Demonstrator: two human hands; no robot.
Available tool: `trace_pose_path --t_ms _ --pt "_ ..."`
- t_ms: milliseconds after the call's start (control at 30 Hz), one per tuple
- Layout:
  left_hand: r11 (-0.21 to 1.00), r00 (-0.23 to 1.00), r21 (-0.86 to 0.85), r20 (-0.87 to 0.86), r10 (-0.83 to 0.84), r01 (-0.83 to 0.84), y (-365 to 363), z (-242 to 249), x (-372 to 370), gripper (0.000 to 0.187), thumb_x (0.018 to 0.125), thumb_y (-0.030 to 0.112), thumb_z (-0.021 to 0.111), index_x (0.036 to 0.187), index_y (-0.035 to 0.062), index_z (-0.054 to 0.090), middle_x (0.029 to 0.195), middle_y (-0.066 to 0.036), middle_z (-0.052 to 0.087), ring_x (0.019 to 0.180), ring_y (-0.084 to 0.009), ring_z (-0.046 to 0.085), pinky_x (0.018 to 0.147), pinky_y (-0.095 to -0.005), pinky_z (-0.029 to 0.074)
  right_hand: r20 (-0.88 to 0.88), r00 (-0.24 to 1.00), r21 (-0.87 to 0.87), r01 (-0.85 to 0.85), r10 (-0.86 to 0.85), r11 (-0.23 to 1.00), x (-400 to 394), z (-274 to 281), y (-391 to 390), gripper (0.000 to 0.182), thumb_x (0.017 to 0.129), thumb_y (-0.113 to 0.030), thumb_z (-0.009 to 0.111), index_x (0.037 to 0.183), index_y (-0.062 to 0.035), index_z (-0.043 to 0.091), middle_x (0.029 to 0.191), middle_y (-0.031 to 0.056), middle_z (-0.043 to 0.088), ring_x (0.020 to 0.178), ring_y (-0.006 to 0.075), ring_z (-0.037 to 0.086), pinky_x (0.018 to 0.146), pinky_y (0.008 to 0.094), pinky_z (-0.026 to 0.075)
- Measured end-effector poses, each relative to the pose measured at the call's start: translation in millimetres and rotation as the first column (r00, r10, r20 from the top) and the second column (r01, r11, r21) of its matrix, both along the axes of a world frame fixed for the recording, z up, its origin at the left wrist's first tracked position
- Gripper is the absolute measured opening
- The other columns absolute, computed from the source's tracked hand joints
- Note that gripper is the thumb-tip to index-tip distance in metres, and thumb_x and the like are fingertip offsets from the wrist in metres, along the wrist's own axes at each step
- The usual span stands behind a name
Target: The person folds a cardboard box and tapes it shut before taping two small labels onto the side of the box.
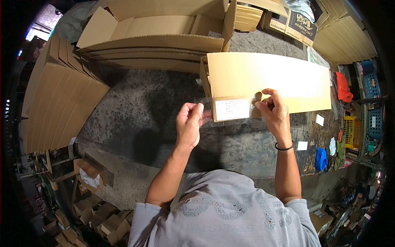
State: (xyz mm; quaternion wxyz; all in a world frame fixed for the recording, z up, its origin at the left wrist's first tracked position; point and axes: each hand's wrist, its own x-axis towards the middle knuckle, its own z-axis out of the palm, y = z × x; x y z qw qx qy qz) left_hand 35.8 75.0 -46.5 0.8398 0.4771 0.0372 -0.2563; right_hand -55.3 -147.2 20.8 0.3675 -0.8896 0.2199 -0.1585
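Between my two hands stretches a strip of clear tape [209,103] with a white printed label [232,109] in its middle. The thumb and fingers of my left hand [190,123] pinch its left end. At the other end, my right hand [275,113] pinches the strip between thumb and forefinger. Behind the label, a tan cardboard piece [255,74] lies on the dark table, brightly lit at its right. The label overlaps its lower left part in this view. The print is too small to read.
Stacked cardboard [57,99] stands at the left, with a long open carton [156,31] at the back. On the right lie white paper slips [302,145], a blue object [321,159] and a red cloth [344,87]. Blue baskets [370,84] stand on a rack beyond.
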Motion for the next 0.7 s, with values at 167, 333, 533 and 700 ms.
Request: trace_pose_path --t_ms 167,333,533,700 --pt "1.000 1.000 -0.024 0.020 0.012 -0.012 0.9 -4.9 0.3 0.015 0.096 0.016 0.060 0.089 0.0065 0.051 0.084 -0.003 0.059 0.079 -0.0167 0.065 0.076 -0.0355 0.056 0.013 1.000 -0.002 -0.010 0.010 1.000 0.0 0.9 -0.3 0.033 0.079 -0.005 0.071 0.110 -0.0024 0.059 0.062 0.0051 0.054 0.057 0.0136 0.052 0.055 0.0286 0.044" --pt "1.000 1.000 0.007 0.001 0.027 -0.027 -0.3 2.7 -1.3 0.013 0.095 0.017 0.060 0.090 0.0091 0.051 0.080 0.001 0.052 0.078 -0.0196 0.064 0.076 -0.0391 0.054 0.022 1.000 -0.002 -0.005 0.005 1.000 0.0 -0.9 -1.0 0.032 0.079 -0.005 0.071 0.109 -0.0027 0.059 0.062 0.0045 0.054 0.057 0.0142 0.052 0.055 0.0287 0.044" --pt "1.000 1.000 -0.023 0.025 0.014 -0.014 1.3 -4.5 0.3 0.014 0.095 0.019 0.060 0.090 0.0091 0.052 0.077 0.001 0.051 0.078 -0.0202 0.064 0.077 -0.0397 0.054 0.015 1.000 0.024 -0.005 0.005 1.000 -1.6 -0.8 -2.5 0.032 0.078 -0.005 0.070 0.108 -0.0038 0.060 0.063 0.0042 0.054 0.058 0.0147 0.052 0.057 0.0295 0.044" --pt "1.000 1.000 0.004 0.015 0.021 -0.021 0.4 -2.5 0.9 0.014 0.096 0.019 0.059 0.090 0.0093 0.051 0.077 0.001 0.050 0.078 -0.0204 0.064 0.077 -0.0403 0.054 0.009 1.000 -0.014 -0.003 0.003 1.000 -0.1 -1.3 -0.4 0.032 0.078 -0.005 0.069 0.108 -0.0042 0.059 0.065 0.0049 0.057 0.059 0.0158 0.053 0.059 0.0298 0.045"
